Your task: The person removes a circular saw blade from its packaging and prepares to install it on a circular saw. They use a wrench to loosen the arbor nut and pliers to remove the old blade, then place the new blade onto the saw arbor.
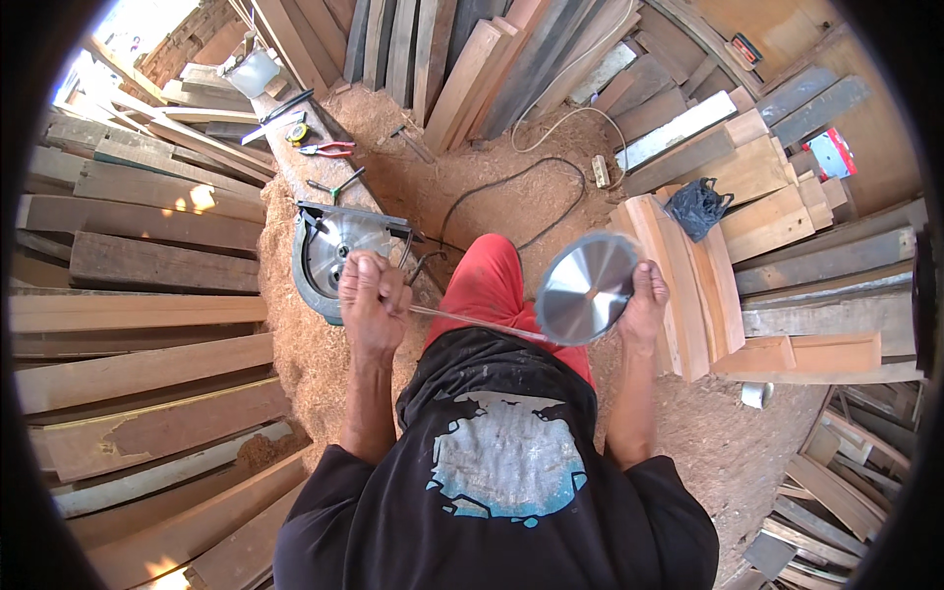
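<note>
My right hand [644, 300] grips a round, shiny circular saw blade [580, 295] by its right edge, above my right thigh. My left hand [372, 305] is closed on a thin, pale strip [477, 323]. That strip stretches across my lap to the blade's lower left edge; whether it is cord or plastic I cannot tell. Just beyond my left hand a circular saw [317, 261] lies on its side, its round guard and grey base plate showing. The hand covers part of the saw.
On a plank [339, 133] beyond the saw are a green-handled T-shaped wrench [336, 185], red-handled pliers [327, 149] and a tape measure [297, 133]. A black cable [472, 187] loops over sawdust. Stacked boards [138, 315] line both sides. A black plastic bag [698, 208] sits at right.
</note>
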The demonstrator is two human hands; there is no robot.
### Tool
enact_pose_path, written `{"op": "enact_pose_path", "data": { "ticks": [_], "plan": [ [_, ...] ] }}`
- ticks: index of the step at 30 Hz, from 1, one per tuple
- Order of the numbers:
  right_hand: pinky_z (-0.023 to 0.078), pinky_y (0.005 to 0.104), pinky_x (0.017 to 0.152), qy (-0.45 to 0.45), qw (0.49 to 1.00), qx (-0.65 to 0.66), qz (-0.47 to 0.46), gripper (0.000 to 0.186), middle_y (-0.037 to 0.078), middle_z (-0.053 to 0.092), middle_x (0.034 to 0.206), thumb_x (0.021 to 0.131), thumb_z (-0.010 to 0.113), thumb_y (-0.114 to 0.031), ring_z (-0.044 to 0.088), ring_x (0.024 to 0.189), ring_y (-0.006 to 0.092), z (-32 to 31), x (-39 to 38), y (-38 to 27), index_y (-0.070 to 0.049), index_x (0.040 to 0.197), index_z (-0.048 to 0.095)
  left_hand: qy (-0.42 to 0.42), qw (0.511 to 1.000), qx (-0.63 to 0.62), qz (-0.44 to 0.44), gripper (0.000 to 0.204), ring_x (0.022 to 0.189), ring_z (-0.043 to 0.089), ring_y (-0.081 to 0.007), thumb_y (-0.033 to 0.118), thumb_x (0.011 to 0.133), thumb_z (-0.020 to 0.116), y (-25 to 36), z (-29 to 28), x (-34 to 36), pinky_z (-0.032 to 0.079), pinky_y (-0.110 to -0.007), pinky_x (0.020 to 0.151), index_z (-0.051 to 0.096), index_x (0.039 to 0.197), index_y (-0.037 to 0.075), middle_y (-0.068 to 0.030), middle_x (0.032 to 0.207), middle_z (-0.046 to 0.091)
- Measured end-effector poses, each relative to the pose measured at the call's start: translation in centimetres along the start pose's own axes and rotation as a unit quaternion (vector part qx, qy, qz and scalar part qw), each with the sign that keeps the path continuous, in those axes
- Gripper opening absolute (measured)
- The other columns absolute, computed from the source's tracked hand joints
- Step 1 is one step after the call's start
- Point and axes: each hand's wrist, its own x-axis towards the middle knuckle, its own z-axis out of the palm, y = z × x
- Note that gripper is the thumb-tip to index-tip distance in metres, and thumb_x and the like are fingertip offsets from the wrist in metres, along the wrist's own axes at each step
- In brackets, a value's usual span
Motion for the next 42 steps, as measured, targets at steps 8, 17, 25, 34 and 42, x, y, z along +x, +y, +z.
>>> {"op": "enact_pose_path", "data": {
  "ticks": [8, 17, 25, 34, 42],
  "plan": [
    [0.051, 0.0253, 0.080, 0.086, 0.994, 0.070, -0.019, 0.016, 0.000, 0.069, 0.092, 0.105, 0.061, -0.016, 0.063, 0.085, 0.0095, -1.4, 0.3, 1.7, -0.002, 0.102, 0.069, -0.119, 0.935, 0.295, -0.155, 0.020, 0.056, 0.044, -0.0085, 0.021, 0.107, 0.059, -3.1, 0.1, -1.0, 0.039, -0.027, 0.050, 0.059, 0.091, 0.008, -0.0009, 0.070, 0.053],
    [0.053, 0.0262, 0.076, 0.080, 0.986, 0.134, -0.050, 0.018, 0.001, 0.071, 0.094, 0.105, 0.063, -0.020, 0.064, 0.083, 0.0101, 0.0, 1.7, 0.2, -0.003, 0.101, 0.069, -0.200, 0.686, 0.694, 0.088, 0.030, 0.107, 0.066, -0.0353, 0.027, 0.095, 0.070, -7.9, -0.9, -3.0, 0.052, -0.038, 0.094, 0.067, 0.113, 0.003, -0.0198, 0.112, 0.069],
    [0.051, 0.0254, 0.069, -0.006, 0.999, -0.005, -0.054, 0.023, 0.000, 0.068, 0.085, 0.107, 0.059, -0.023, 0.062, 0.076, 0.0088, 5.4, 0.9, 0.1, -0.003, 0.099, 0.068, -0.193, 0.943, 0.217, -0.164, 0.047, 0.108, 0.061, -0.0124, 0.025, 0.098, 0.074, -7.6, 4.5, 1.7, 0.050, -0.030, 0.093, 0.058, 0.133, -0.001, -0.0081, 0.120, 0.068],
    [0.053, 0.0300, 0.089, -0.227, 0.963, 0.043, 0.138, 0.036, 0.001, 0.061, 0.103, 0.107, 0.055, -0.029, 0.061, 0.095, 0.0121, 4.9, -3.0, 2.0, -0.007, 0.136, 0.051, -0.053, 0.976, 0.210, -0.012, 0.023, 0.085, 0.061, -0.0066, 0.021, 0.104, 0.066, -8.6, 5.1, 1.6, 0.049, -0.026, 0.074, 0.071, 0.112, 0.000, 0.0004, 0.095, 0.071],
    [0.050, 0.0258, 0.066, -0.270, 0.941, -0.015, 0.201, 0.025, 0.001, 0.061, 0.077, 0.107, 0.056, -0.025, 0.056, 0.067, 0.0093, 9.3, -6.7, 2.0, -0.001, 0.109, 0.063, -0.020, 0.953, 0.296, 0.055, 0.019, 0.077, 0.053, -0.0054, 0.019, 0.104, 0.066, -7.9, 4.0, 1.4, 0.043, -0.025, 0.067, 0.070, 0.104, 0.001, 0.0039, 0.089, 0.066]
  ]
}}
